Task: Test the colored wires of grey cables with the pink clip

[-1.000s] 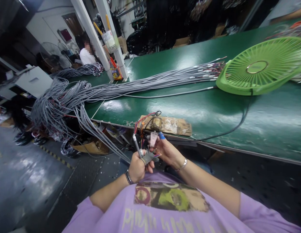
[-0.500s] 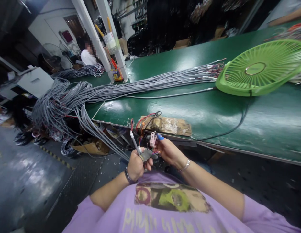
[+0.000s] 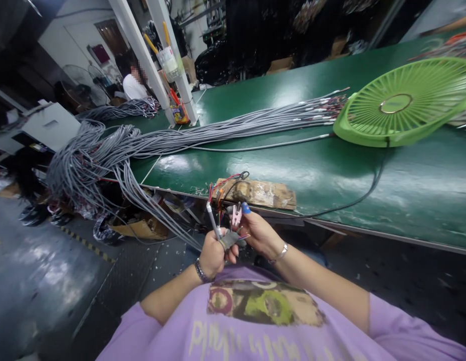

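- Just before the near edge of the green surface [image 3: 278, 160], both your hands work close together in front of your lilac shirt [image 3: 169, 326], elbows bent and forearms angled inward.
- Your left hand [image 3: 213, 254] is curled into a fist, thumb pointing across toward the other hand, with a gray thumb cover [image 3: 229, 240] on it. Its grip is closed around a gray cable [image 3: 213, 221], which tilts up out of the fist; colored wires [image 3: 210, 192] spread from its tip near one end of the wooden board [image 3: 268, 194].
- Your right hand [image 3: 261, 234] comes in from the opposite side, fingers bent, thumb uppermost under a blue thumb cover [image 3: 246, 207]. Its grip is narrow, at the pink clip [image 3: 236, 216] and the loose wire ends [image 3: 243, 236]; which of them it pinches cannot be told.
- Around your left wrist sits a dark bracelet [image 3: 200, 271], around the right a silver bracelet [image 3: 281, 253].
- Beyond the board, a bundle of gray cables [image 3: 225, 128] stretches along the surface to the green fan [image 3: 421, 95]; several strands hang over the edge toward your left hand.
- Pale lettering on your shirt, below a printed panel [image 3: 266, 303], is too distorted to read. The fan's round badge [image 3: 396, 104] and the bright packet [image 3: 179, 114] by the white posts [image 3: 133, 55] carry markings too small to make out.
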The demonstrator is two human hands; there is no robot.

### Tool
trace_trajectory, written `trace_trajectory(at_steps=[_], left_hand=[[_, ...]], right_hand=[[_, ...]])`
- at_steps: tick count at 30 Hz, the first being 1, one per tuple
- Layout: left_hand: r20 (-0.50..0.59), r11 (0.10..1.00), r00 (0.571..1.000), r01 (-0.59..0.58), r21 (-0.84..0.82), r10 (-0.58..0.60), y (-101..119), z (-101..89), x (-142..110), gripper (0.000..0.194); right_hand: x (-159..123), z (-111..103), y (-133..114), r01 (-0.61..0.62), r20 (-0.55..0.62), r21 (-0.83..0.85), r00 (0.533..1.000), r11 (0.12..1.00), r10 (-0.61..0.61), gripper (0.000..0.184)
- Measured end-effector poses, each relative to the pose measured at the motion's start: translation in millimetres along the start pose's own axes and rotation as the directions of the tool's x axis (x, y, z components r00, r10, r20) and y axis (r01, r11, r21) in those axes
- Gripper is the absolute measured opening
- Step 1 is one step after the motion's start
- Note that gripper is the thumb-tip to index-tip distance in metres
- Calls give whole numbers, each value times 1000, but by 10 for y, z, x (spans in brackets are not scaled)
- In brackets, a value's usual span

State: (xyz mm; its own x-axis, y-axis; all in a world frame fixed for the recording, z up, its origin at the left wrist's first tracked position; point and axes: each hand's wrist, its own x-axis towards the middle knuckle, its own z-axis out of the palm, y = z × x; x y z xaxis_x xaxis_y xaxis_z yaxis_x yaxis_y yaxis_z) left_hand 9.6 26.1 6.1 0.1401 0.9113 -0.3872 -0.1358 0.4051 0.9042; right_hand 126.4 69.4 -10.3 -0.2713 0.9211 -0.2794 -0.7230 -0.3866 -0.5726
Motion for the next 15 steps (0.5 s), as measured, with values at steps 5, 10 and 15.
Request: trace_trajectory(at_steps=[5, 10, 15], left_hand=[[-23, 1000, 1000, 1, 10, -1, 5, -3, -18, 48], [-7, 1000, 1000, -7, 14, 7, 28, -20, -78, 49], [-14, 997, 997, -74, 22, 74, -3, -52, -115, 51]], right_hand=[[-7, -23, 17, -47, -14, 45, 999, 998, 47, 33], [-30, -86, 0, -117, 47, 57, 992, 992, 114, 37], [-33, -110, -19, -110, 99, 24, 989, 994, 107, 30]])
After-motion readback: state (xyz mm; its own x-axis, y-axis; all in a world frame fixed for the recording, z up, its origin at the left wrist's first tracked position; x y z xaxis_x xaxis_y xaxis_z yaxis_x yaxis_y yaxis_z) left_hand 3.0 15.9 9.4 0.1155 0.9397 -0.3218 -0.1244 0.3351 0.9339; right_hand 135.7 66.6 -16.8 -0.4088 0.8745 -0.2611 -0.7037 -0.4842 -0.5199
